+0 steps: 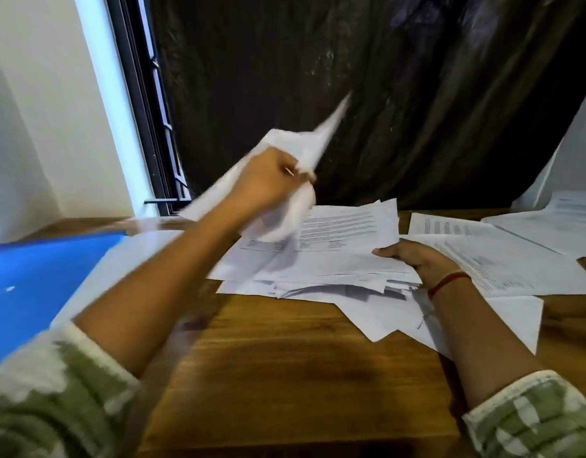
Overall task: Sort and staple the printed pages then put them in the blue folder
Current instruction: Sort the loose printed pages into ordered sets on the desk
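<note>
My left hand (268, 183) has its fingers curled round a lifted sheet (285, 140), which flops in the air. It is light, limp paper, best pinched near an edge. My right hand (417, 262) pinches the right edge of the loose printed pages (334, 256) on the surface (285, 358). They look slippery and apt to fan out. The blue folder (37, 276) lies far left, and the bare wood before me leaves room for squaring up.

One left hand (268, 180), one right hand (417, 259), one folder (37, 276), one red wristband (448, 282). Pages (334, 252): many, overlapping across the surface (285, 358), too jumbled to count exactly.
</note>
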Action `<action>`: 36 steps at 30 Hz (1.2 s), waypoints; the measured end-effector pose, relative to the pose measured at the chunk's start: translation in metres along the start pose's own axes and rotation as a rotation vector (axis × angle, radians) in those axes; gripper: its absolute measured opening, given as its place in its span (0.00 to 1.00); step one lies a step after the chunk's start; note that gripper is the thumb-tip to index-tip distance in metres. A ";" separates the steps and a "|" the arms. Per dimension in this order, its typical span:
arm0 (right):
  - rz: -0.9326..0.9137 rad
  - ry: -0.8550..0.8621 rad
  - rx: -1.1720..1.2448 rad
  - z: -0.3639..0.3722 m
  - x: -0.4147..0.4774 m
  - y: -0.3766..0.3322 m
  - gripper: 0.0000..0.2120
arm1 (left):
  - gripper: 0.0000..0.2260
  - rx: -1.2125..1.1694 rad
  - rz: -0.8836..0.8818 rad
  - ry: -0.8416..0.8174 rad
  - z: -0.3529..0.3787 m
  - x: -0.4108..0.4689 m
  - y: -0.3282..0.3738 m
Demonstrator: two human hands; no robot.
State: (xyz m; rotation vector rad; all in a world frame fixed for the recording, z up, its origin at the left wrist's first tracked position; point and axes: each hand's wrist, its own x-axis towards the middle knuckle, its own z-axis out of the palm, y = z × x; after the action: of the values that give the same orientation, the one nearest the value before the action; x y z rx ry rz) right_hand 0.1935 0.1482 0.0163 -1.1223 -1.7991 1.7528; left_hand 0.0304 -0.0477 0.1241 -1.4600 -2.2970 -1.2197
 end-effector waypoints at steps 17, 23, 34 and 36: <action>0.053 -0.020 0.236 0.002 0.025 0.011 0.17 | 0.20 0.410 -0.041 -0.171 0.168 -0.032 -0.010; -0.007 -0.111 -0.190 0.005 0.035 0.010 0.19 | 0.21 -0.063 -0.266 -0.320 0.163 -0.026 0.001; -0.332 -0.189 -0.030 -0.013 0.027 -0.003 0.30 | 0.32 -0.831 -0.619 -0.331 0.074 -0.005 -0.092; -0.339 -0.222 -0.083 -0.011 0.022 -0.002 0.22 | 0.35 -0.985 -0.606 -0.410 0.078 -0.007 -0.103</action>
State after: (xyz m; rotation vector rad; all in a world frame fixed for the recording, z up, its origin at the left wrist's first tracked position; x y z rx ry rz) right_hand 0.1877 0.1719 0.0143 -0.6204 -2.0659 1.6617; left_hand -0.0284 -0.0167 0.0129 -1.3128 -2.6325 -2.7368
